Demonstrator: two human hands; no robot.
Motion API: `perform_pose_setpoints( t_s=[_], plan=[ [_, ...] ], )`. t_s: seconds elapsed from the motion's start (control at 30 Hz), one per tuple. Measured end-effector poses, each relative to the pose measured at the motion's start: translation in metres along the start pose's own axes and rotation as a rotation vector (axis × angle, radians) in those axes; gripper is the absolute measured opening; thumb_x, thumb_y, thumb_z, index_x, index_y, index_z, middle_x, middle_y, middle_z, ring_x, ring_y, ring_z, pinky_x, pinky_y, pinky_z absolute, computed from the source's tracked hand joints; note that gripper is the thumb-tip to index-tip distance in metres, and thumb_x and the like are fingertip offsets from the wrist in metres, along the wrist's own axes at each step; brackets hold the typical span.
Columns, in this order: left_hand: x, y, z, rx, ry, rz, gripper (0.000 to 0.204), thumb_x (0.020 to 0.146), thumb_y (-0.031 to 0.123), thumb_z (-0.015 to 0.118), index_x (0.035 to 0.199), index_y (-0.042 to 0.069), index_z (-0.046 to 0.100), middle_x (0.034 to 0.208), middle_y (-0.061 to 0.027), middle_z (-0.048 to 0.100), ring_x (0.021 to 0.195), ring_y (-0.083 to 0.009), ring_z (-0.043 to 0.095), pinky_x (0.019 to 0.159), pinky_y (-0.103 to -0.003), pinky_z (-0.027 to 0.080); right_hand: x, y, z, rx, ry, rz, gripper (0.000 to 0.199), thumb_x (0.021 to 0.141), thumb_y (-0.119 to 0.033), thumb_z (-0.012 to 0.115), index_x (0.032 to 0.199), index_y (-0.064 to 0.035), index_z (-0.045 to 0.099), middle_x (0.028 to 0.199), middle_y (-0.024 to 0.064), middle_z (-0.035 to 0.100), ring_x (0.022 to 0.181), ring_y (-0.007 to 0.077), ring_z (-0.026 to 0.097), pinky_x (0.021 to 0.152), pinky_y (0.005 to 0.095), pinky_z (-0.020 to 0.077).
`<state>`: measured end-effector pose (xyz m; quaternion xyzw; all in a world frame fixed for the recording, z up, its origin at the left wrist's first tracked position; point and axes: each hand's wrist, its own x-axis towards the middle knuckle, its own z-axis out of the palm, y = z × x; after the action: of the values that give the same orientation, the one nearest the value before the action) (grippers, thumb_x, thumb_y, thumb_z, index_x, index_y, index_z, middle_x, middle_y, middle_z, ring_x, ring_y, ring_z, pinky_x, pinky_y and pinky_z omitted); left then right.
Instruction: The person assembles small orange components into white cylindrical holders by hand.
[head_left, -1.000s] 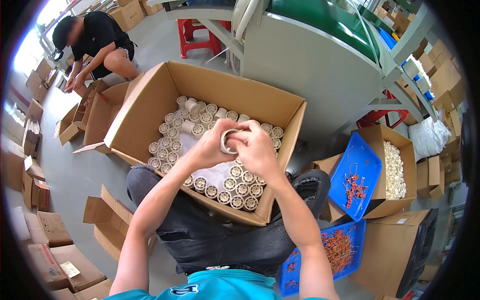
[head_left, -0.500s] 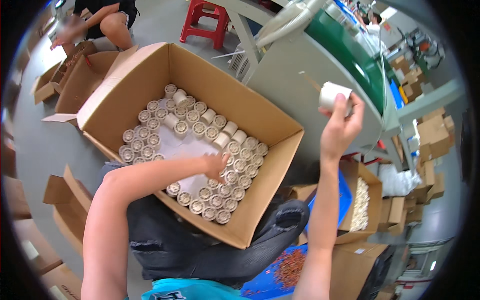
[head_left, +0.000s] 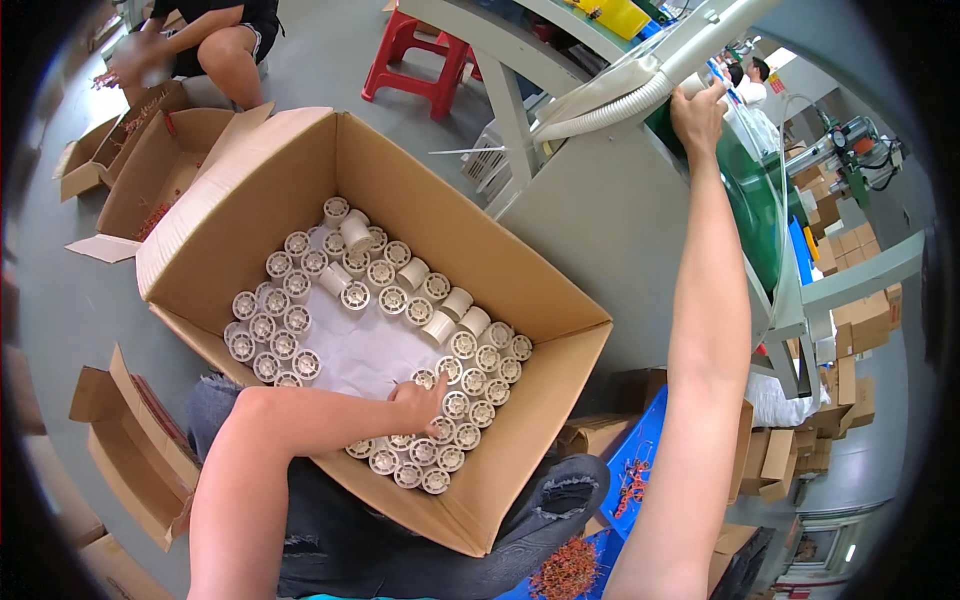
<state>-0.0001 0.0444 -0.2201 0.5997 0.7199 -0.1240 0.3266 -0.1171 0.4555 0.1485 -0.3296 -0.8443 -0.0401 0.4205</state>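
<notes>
A large cardboard box (head_left: 215, 200) stands open in front of me. Along its sides, white plastic cylinders (head_left: 393, 300) with slotted round ends stand in rows, a few of them on their sides. My left hand (head_left: 418, 405) reaches into the box, fingers apart, touching cylinders at the right-hand group; its palm side is hidden. My right hand (head_left: 698, 118) is stretched far out to the green surface of the machine table (head_left: 745, 185). Its fingers are closed around a white cylinder (head_left: 697, 82), mostly covered by the hand.
A ribbed white hose (head_left: 605, 118) runs along the grey table. Behind the box stands a red stool (head_left: 418, 65). Smaller cartons (head_left: 130, 440) lie at the left, near a seated person (head_left: 215, 45). Blue trays (head_left: 640, 450) with small red parts sit at the lower right.
My right hand has moved up and away with the white cylinder, over to the green table. My left hand stays among the cylinders, its fingers spread a little differently. The view has shifted.
</notes>
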Motion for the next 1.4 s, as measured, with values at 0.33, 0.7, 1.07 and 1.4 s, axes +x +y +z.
perform_pose_setpoints(
  t_s=[0.33,0.7,1.07,1.4],
  plan=[
    [0.019,-0.021,0.022,-0.187,-0.005,-0.085,0.116,0.083,0.058,0.068,0.156,0.006,-0.006,0.101,-0.0184,0.072,0.090,-0.0311,0.071,0.071,-0.047,0.056,-0.168,0.054,-0.176,0.085,0.040,-0.315,0.064,0.088,-0.021,0.071,0.140,-0.0001,0.040,0.131,0.0246,0.050,0.124,0.0409,0.048,0.106,0.0445,0.0387],
    [0.023,-0.030,0.029,-0.396,0.081,-0.010,0.108,0.090,0.035,0.065,0.152,0.009,-0.019,0.091,-0.0268,0.069,0.075,-0.0372,0.068,0.069,-0.044,0.056,-0.529,0.306,-0.334,-0.161,-0.364,0.813,0.026,0.083,-0.007,0.066,0.107,0.0022,0.071,0.096,0.0220,0.072,0.088,0.0325,0.071,0.079,0.0411,0.0556],
    [-0.081,-0.031,-0.088,-0.908,0.057,0.008,0.079,0.087,0.030,0.067,0.147,-0.007,0.030,0.102,-0.0196,0.069,0.087,-0.0229,0.070,0.072,-0.036,0.057,-0.541,0.330,-0.290,-0.307,-0.504,0.958,0.030,0.080,-0.012,0.064,0.109,-0.0124,0.075,0.104,0.0198,0.071,0.099,0.0370,0.068,0.088,0.0443,0.0534],
    [-0.155,0.018,-0.109,-2.068,-0.020,0.772,0.061,0.085,0.007,0.073,0.138,0.002,0.042,0.119,-0.0148,0.061,0.113,-0.0276,0.062,0.100,-0.039,0.052,-0.491,0.294,-0.321,-0.336,-0.180,0.796,0.024,0.073,-0.008,0.063,0.092,0.0007,0.076,0.085,0.0248,0.071,0.086,0.0377,0.071,0.083,0.0441,0.0547]
  ],
)
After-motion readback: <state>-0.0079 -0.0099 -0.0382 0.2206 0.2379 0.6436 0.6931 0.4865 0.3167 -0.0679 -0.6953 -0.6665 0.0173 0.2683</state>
